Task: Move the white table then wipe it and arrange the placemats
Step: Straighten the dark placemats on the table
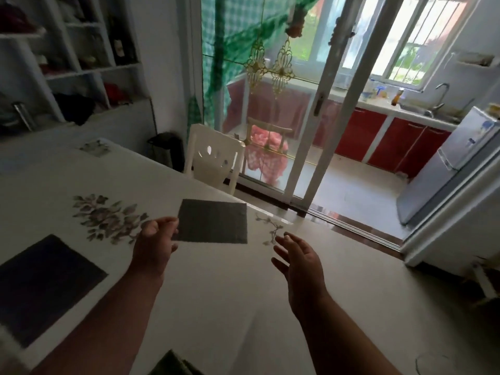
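Far left, rear: white shelf unit (81, 50), cubbies w/ dark and red items, contents too blurred to name.

White table (67, 174): filled left and centre of view, floral print on top, far corner pointing toward the glass door.

Dark placemat (46, 288): lay flat on table, near left edge of view, set at an angle.

Flower print (108, 220): on tabletop between dark placemat and grey placemat.

Left hand (155, 244): above table, fingers curled, thumb and fingertips pinching left edge of grey placemat.

Grey placemat (212, 221): square-ish, near table's right edge, by the far corner; held at left edge only. Cannot tell if it lay flat on the top or was slightly lifted.

Another mat (173, 365): dark-green corner only, at bottom edge, mostly cut off.

White plastic chair (213, 158): behind table's far corner, back facing the camera.

Right hand (300, 263): open, fingers spread, palm turned left, holding nothing; apart from grey placemat, over the floor side of the table edge.

Sliding glass door (305, 136): behind chair, gold ornament on the glass.

Right rear: kitchen w/ red cabinets (378, 136), faucet (441, 98), fridge (446, 166).
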